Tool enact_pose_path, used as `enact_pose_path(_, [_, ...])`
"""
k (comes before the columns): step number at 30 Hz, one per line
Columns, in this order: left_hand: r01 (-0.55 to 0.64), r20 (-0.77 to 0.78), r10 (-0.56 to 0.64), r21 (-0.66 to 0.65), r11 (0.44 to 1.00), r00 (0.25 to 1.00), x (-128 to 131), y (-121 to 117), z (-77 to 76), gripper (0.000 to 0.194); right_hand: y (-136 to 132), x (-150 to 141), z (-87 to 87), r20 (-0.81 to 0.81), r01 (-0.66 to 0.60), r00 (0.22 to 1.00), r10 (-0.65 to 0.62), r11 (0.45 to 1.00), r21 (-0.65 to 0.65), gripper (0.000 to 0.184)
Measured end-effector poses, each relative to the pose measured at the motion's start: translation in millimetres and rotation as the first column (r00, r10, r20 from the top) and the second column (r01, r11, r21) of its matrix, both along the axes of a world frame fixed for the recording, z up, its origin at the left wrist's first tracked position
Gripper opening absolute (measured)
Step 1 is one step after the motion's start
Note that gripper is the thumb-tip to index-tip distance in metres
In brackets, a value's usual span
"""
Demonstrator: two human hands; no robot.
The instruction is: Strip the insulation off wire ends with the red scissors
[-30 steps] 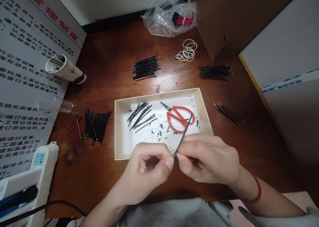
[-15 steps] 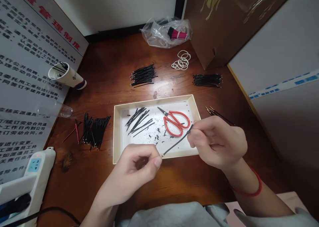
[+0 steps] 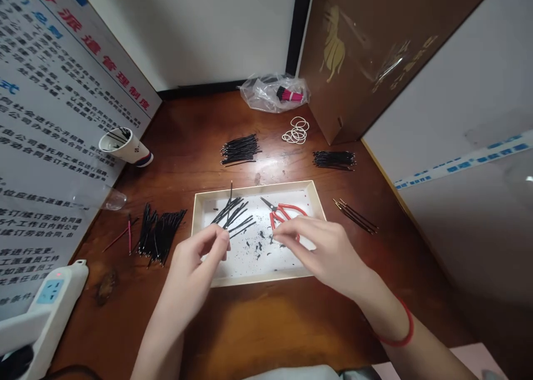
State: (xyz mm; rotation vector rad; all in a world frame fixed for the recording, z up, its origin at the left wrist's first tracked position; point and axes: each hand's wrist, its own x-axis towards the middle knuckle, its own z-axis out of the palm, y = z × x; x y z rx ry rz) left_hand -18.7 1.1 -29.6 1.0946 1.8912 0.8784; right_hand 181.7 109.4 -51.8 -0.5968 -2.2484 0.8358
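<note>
My left hand (image 3: 199, 259) is closed in a pinch on a single black wire (image 3: 230, 194), which stands up over the left part of the shallow white tray (image 3: 258, 280). My right hand (image 3: 318, 248) stretches across the tray, its fingers flat and reaching onto the handles of the red scissors (image 3: 286, 209) lying in the tray. Several loose black wires (image 3: 236, 213) and small black trimmings lie in the tray too.
Black wire bundles lie left of the tray (image 3: 160, 230), behind it (image 3: 240, 149) and at back right (image 3: 333, 159). Gold-tipped wires (image 3: 355, 215) lie right of the tray. Rubber bands (image 3: 296, 131), a plastic bag (image 3: 272, 94), a tipped paper cup (image 3: 125, 145), a power strip (image 3: 45, 299) and a brown box (image 3: 375, 46) surround the work area.
Both hands held one wire between them; my right hand has let go and moved onto the scissors. My left hand carried the wire up over the tray. The view tilted upward.
</note>
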Motion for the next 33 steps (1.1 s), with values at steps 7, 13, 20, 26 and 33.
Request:
enact_pose_path(7, [0.196, -0.064, -0.196, -0.019, 0.981, 0.978, 10.7, 0.7, -0.3, 0.039, -4.6, -3.5, 0.2, 0.045, 0.038, 0.998, -0.039, 0.999, 0.034, 0.011])
enact_pose_path(13, [0.431, -0.045, -0.430, 0.034, 0.902, 0.902, 16.5, -1.4, 4.9, 0.034, -8.1, -7.8, 4.3, 0.142, 0.006, 0.989, -0.051, 0.952, 0.305, 0.019])
enact_pose_path(20, [0.175, -0.101, -0.164, 0.112, 0.978, 0.981, 12.5, -4.4, -4.7, 0.037, 13.2, 26.4, 16.4, 0.177, 0.049, 0.981, -0.081, 0.983, 0.180, 0.029])
enact_pose_path(26, [0.076, -0.137, -0.064, 0.081, 0.994, 0.989, 16.6, -0.5, -13.5, 0.021, 52.1, 96.0, -1.8, 0.374, 0.559, 0.749, -0.547, 0.825, 0.086, 0.021])
enact_pose_path(33, [0.531, -0.002, -0.536, -0.122, 0.838, 0.845, 15.2, 0.2, -13.7, 0.019, 55.6, 101.3, -12.4, 0.448, 0.568, 0.737, -0.506, 0.823, -0.003, 0.020])
